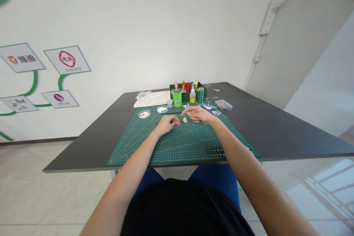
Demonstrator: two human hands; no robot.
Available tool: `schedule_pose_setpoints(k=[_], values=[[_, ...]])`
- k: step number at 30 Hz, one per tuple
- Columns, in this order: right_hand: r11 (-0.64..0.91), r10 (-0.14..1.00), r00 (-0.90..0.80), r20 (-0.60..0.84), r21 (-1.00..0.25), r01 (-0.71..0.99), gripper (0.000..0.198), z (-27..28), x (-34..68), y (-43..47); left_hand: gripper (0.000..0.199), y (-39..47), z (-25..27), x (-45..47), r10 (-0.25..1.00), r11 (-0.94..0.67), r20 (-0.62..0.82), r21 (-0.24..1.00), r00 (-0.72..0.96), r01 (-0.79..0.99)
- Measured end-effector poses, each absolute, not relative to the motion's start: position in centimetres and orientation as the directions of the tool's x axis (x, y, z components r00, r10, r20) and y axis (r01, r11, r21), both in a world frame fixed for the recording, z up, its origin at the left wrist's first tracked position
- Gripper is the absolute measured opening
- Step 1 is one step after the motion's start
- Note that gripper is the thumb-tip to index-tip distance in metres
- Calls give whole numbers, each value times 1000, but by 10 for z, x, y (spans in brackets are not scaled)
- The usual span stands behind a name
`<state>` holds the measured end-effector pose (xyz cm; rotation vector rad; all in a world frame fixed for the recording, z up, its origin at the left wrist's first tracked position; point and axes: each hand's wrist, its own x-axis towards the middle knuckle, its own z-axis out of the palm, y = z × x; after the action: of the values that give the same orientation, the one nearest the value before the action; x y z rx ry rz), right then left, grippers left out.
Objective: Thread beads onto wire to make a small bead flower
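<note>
My left hand (pixel 166 124) rests over the green cutting mat (pixel 177 143), its thumb and fingers pinched on a thin stem. At the stem's right end is a small pale peach flower-like piece (pixel 184 120). Just above and to the right of that piece is my right hand (pixel 200 114), index finger stretched left and the other fingers curled in. A fine line, perhaps thread or wire, runs between the two hands; what the right fingers grip is too small to make out.
Behind my hands stand a bright green can (pixel 177 98), a yellow-labelled glue bottle (pixel 193 95) and a dark green box (pixel 204 90) with thread spools. Two shallow dishes (pixel 144 114) lie left. White scissors (pixel 216 113) and a clear plastic case (pixel 224 105) lie right.
</note>
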<state>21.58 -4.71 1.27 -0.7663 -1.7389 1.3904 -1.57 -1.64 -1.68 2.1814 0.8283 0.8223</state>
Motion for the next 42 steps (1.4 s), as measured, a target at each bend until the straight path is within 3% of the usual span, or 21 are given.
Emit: schedule_pose_setpoints(k=[7,19,25,31,42], values=[[259,849,-465,251,-965,-49,42,7,216,-43,20,-21,-17,-15,691,-610,302,731,657,306],[292,866,-415,280,-956,-36,46,-4,214,-36,16,-29,-9,-12,614,-727,401,621,680,291],[194,897,-393,201,-979,-58,49,-9,211,-33,14,-30,-8,-10,632,-716,430,641,645,274],[111,922,-375,92,-993,28,52,-10,209,-34,14,-29,-9,-10,681,-666,460,712,570,222],[87,930,-366,20,-982,166,49,-13,206,-35,18,-27,-9,-11,715,-671,545,711,437,210]])
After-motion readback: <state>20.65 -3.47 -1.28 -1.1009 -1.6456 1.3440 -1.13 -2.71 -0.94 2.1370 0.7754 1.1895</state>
